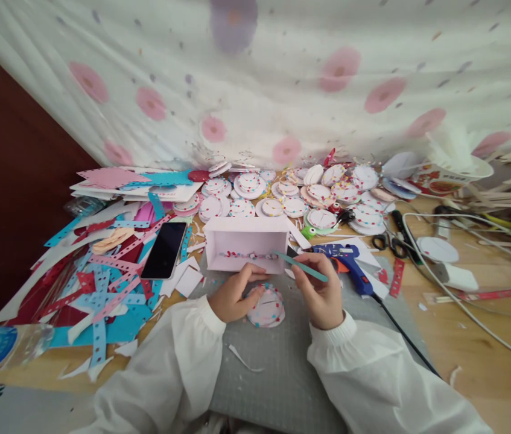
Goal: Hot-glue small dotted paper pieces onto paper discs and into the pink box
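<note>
In my right hand (321,289) is a pair of teal tweezers (307,267), pinched between thumb and fingers. Their tips reach into the right end of a white open box (248,225), where small red, blue and white bits (248,255) lie along the bottom. My left hand (237,293) rests at the front of the box, its fingers bent over the edge of a round white paper disc (266,306) dotted with red and blue pieces. That disc lies on a grey cutting mat (277,374). The left fingertips appear to press the disc.
Several dotted paper discs (248,184) crowd the back. Punched paper strips (101,289) and a phone (163,250) lie left. At right are a blue glue gun (350,265), its black cord (404,334), scissors (391,244), a white cable (445,289) and a paper bowl (454,175).
</note>
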Demonstrator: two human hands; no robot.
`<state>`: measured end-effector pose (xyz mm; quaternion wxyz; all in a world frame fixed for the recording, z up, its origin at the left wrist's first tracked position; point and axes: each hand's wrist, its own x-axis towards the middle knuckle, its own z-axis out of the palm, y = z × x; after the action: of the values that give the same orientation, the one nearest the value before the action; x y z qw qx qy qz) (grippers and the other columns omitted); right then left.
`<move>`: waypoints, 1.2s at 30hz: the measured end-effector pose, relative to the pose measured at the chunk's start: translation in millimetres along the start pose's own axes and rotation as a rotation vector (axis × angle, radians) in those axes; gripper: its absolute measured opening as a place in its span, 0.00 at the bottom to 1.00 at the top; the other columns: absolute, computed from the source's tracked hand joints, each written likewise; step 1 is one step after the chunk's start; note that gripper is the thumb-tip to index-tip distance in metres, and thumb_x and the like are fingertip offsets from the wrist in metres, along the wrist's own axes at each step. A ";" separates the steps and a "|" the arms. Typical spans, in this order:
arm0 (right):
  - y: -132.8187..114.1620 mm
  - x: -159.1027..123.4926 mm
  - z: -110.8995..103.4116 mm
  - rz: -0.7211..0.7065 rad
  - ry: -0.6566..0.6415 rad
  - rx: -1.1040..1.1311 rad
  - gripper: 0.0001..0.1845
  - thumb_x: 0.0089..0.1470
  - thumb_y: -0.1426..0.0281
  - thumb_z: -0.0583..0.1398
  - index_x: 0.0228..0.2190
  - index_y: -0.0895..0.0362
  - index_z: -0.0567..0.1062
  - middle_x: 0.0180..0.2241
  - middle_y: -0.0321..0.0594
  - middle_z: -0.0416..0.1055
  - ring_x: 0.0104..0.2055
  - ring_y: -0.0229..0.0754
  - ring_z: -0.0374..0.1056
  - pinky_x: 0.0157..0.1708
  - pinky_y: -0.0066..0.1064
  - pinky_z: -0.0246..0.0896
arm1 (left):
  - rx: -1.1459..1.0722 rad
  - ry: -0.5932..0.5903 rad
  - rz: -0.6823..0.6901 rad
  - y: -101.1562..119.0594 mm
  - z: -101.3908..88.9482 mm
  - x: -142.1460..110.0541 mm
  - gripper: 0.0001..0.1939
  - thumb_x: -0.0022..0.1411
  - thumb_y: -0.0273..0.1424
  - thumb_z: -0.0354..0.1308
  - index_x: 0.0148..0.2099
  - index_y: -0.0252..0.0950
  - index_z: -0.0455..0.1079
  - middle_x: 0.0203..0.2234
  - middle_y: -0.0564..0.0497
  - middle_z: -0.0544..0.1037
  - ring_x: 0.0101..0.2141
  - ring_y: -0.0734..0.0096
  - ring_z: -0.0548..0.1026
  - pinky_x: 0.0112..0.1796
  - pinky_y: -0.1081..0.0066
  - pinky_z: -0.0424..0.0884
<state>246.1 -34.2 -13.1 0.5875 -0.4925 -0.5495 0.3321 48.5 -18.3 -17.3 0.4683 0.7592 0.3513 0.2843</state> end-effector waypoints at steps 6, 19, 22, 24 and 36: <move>-2.1 1.2 0.5 -0.049 -0.015 -0.044 0.05 0.55 0.69 0.59 0.36 0.54 0.70 0.29 0.35 0.67 0.25 0.34 0.63 0.24 0.26 0.60 | 0.059 0.010 -0.016 0.3 -1.0 -0.3 0.14 0.64 0.25 0.51 0.52 0.37 0.58 0.49 0.43 0.76 0.51 0.65 0.74 0.51 0.65 0.68; -0.3 1.0 0.9 -0.089 0.019 -0.094 0.05 0.53 0.70 0.61 0.34 0.54 0.70 0.28 0.35 0.68 0.27 0.36 0.65 0.26 0.27 0.63 | 0.105 0.039 -0.030 -1.6 0.5 0.6 0.15 0.62 0.24 0.53 0.51 0.38 0.59 0.46 0.45 0.78 0.49 0.66 0.75 0.49 0.67 0.69; 0.2 1.8 1.0 -0.111 0.018 -0.100 0.04 0.53 0.70 0.62 0.33 0.54 0.72 0.30 0.37 0.70 0.30 0.37 0.67 0.27 0.28 0.65 | 0.094 0.043 -0.024 -1.2 0.4 0.7 0.15 0.62 0.24 0.53 0.51 0.37 0.59 0.46 0.44 0.78 0.48 0.66 0.76 0.49 0.67 0.69; 0.1 2.8 1.1 -0.114 0.008 -0.101 0.04 0.53 0.71 0.62 0.34 0.54 0.73 0.31 0.38 0.70 0.32 0.38 0.68 0.28 0.28 0.66 | 0.080 0.036 -0.016 -1.5 0.3 0.7 0.15 0.62 0.24 0.52 0.51 0.37 0.59 0.46 0.44 0.78 0.49 0.66 0.75 0.49 0.67 0.69; -5.7 -3.9 8.5 -0.168 0.005 -0.149 0.08 0.52 0.71 0.63 0.38 0.54 0.74 0.37 0.44 0.77 0.31 0.40 0.72 0.25 0.31 0.69 | 0.077 0.023 0.007 -2.8 -0.8 0.3 0.15 0.62 0.24 0.52 0.51 0.37 0.59 0.46 0.44 0.78 0.50 0.65 0.75 0.49 0.64 0.69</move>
<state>236.3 -37.7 -9.7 0.5763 -0.4881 -0.6105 0.2386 47.3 -16.8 -19.5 0.4339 0.7745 0.3648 0.2808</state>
